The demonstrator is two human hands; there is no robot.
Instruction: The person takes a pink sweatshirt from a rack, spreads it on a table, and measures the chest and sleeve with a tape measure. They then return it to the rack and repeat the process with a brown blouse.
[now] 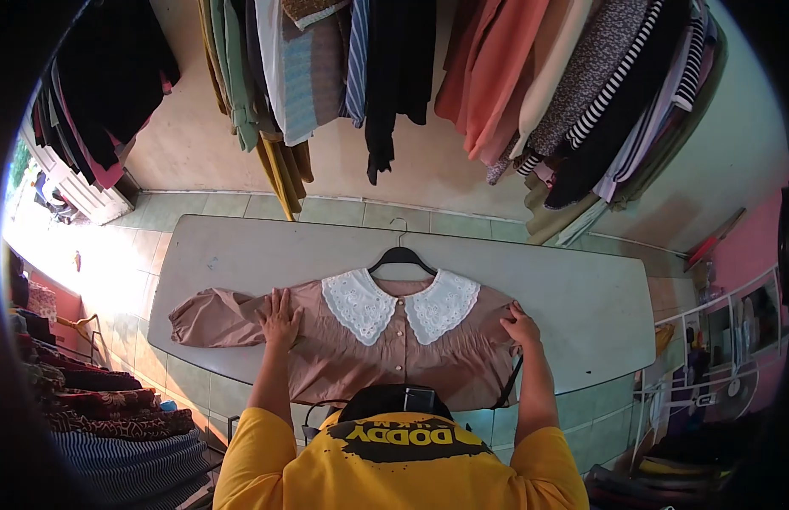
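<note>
1. Head view, materials: We look down on a dusty-pink blouse (360, 348) spread front-up on a grey table (581, 289), near its front edge. Its cloth is soft and gathered, with puffed sleeves, and a row of small pale buttons (400, 340) runs down the middle. The white lace collar (400, 304) has two rounded, scalloped halves. A black hanger (401, 257) sits in the neck, its wire hook pointing toward the wall.

2. Hands: Our left hand (279, 319) lies flat on the blouse's sleeve side, fingers spread wide, gripping nothing. Our right hand (520, 325) rests at the opposite shoulder with fingers curled on the cloth; we cannot tell whether it pinches the fabric.

3. Writing: The yellow shirt (394, 467) we wear carries black lettering that reads "DODDY", seen upside down.

4. Surroundings: Hanging garments (530, 85) in coral, black, striped and knitted cloth crowd the wall above the table. Folded patterned textiles (114, 416) are stacked at lower left. The floor has pale green tiles (326, 208).
</note>
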